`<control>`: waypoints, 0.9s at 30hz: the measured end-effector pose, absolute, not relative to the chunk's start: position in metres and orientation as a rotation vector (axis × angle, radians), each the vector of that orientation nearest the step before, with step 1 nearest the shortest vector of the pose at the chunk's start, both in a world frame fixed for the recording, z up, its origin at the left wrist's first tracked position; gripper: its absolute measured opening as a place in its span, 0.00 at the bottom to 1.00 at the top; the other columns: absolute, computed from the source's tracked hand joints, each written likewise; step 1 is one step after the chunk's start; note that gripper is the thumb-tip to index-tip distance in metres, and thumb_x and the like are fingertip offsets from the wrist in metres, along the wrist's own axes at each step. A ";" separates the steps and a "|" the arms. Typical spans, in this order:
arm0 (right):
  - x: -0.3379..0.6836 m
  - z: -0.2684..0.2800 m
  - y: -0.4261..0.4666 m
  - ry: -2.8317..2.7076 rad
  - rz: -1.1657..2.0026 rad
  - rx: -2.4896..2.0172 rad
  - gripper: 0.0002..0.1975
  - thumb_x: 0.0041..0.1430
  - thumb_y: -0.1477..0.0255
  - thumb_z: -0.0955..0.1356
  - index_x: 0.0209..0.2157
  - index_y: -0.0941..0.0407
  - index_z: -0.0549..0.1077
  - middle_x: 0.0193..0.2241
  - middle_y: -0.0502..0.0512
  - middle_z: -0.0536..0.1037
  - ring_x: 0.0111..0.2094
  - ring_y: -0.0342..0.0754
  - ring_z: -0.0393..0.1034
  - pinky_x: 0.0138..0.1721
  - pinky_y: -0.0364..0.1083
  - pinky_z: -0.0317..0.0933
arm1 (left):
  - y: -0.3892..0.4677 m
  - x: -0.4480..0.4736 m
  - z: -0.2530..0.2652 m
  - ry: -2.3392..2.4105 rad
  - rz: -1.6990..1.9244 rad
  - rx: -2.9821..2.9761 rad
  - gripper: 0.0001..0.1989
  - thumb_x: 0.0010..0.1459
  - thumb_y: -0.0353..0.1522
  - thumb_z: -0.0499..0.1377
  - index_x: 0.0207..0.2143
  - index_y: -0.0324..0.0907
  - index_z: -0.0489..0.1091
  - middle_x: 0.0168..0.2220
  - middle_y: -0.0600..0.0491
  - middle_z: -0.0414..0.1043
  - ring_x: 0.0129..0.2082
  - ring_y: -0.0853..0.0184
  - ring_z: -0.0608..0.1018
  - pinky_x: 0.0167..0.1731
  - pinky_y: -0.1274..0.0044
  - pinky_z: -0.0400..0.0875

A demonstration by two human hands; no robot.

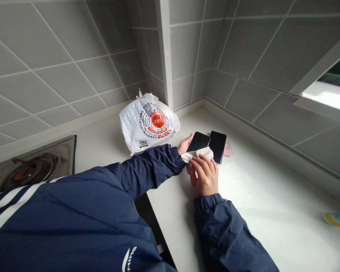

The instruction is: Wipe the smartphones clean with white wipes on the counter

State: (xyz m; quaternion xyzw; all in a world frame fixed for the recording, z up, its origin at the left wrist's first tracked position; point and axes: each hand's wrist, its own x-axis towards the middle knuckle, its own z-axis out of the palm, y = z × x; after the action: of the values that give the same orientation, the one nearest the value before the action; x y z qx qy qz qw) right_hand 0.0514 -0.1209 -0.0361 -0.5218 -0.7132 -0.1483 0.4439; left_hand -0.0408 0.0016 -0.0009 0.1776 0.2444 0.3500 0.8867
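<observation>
Free counter [252, 192] right of the right grip [205, 173], plastic bag [136, 122] as leftward obstacle.

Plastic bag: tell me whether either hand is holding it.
No, the right hand rests on a pale cloth and the left hand holds a flat black device.

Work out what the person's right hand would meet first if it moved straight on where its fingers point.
The pale cloth, which the right hand touches. Beyond it, the black device in the left hand seems next in line, though depth is hard to judge.
</observation>
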 end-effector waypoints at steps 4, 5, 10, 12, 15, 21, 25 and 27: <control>0.052 -0.036 -0.122 -1.756 -0.428 -1.275 0.11 0.61 0.76 0.71 0.46 0.56 0.77 0.48 0.59 0.83 0.58 0.55 0.73 0.65 0.56 0.58 | 0.005 -0.043 0.001 0.546 0.641 0.345 0.39 0.72 0.47 0.34 0.55 0.23 0.70 0.41 0.34 0.80 0.40 0.57 0.83 0.53 0.67 0.70; 0.051 -0.036 -0.123 -1.773 -0.447 -1.280 0.13 0.62 0.76 0.71 0.49 0.57 0.77 0.52 0.61 0.81 0.62 0.57 0.69 0.65 0.58 0.57 | 0.006 -0.044 0.000 0.550 0.621 0.342 0.40 0.72 0.48 0.34 0.56 0.23 0.70 0.42 0.34 0.80 0.41 0.56 0.83 0.53 0.66 0.70; 0.046 -0.042 -0.124 -1.922 -0.395 -1.407 0.22 0.68 0.71 0.65 0.61 0.60 0.68 0.66 0.66 0.67 0.71 0.61 0.52 0.70 0.64 0.45 | 0.007 -0.047 -0.001 0.551 0.578 0.346 0.42 0.71 0.50 0.34 0.58 0.23 0.69 0.44 0.34 0.80 0.44 0.56 0.83 0.57 0.66 0.67; 0.045 -0.045 -0.124 -1.979 -0.338 -1.466 0.23 0.70 0.69 0.63 0.63 0.60 0.67 0.66 0.63 0.67 0.71 0.59 0.53 0.71 0.64 0.41 | 0.008 -0.047 -0.003 0.556 0.573 0.347 0.43 0.71 0.51 0.34 0.58 0.23 0.69 0.44 0.34 0.80 0.45 0.55 0.83 0.58 0.66 0.66; 0.044 -0.046 -0.124 -2.009 -0.281 -1.552 0.25 0.71 0.66 0.61 0.65 0.59 0.65 0.67 0.62 0.66 0.71 0.57 0.53 0.72 0.64 0.36 | 0.009 -0.046 -0.007 0.556 0.572 0.349 0.44 0.70 0.52 0.33 0.57 0.23 0.70 0.43 0.34 0.80 0.44 0.55 0.83 0.58 0.66 0.66; 0.036 -0.033 -0.123 -2.044 -0.142 -1.755 0.32 0.73 0.57 0.56 0.70 0.60 0.56 0.71 0.64 0.54 0.73 0.59 0.45 0.70 0.68 0.35 | 0.005 -0.048 -0.009 0.552 0.561 0.347 0.46 0.69 0.56 0.34 0.54 0.26 0.72 0.41 0.36 0.81 0.44 0.56 0.83 0.59 0.67 0.67; 0.033 -0.019 -0.113 -2.060 -0.047 -1.859 0.33 0.74 0.57 0.52 0.71 0.59 0.54 0.73 0.60 0.50 0.74 0.58 0.43 0.70 0.69 0.38 | -0.002 -0.051 -0.003 0.543 0.549 0.346 0.47 0.67 0.58 0.36 0.53 0.26 0.73 0.42 0.35 0.81 0.46 0.54 0.82 0.60 0.65 0.66; 0.033 -0.012 -0.104 -2.044 -0.007 -1.896 0.32 0.73 0.57 0.51 0.71 0.59 0.54 0.73 0.59 0.49 0.74 0.58 0.43 0.70 0.69 0.37 | -0.003 -0.050 -0.003 0.530 0.552 0.348 0.48 0.66 0.59 0.36 0.54 0.26 0.73 0.43 0.35 0.80 0.49 0.53 0.81 0.61 0.63 0.65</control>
State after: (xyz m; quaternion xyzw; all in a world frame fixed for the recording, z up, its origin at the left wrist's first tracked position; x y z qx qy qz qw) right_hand 0.0334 -0.1044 -0.0123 -0.6696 -0.7216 -0.0023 0.1759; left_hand -0.0500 -0.0028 -0.0033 0.1691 0.2571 0.2678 0.9130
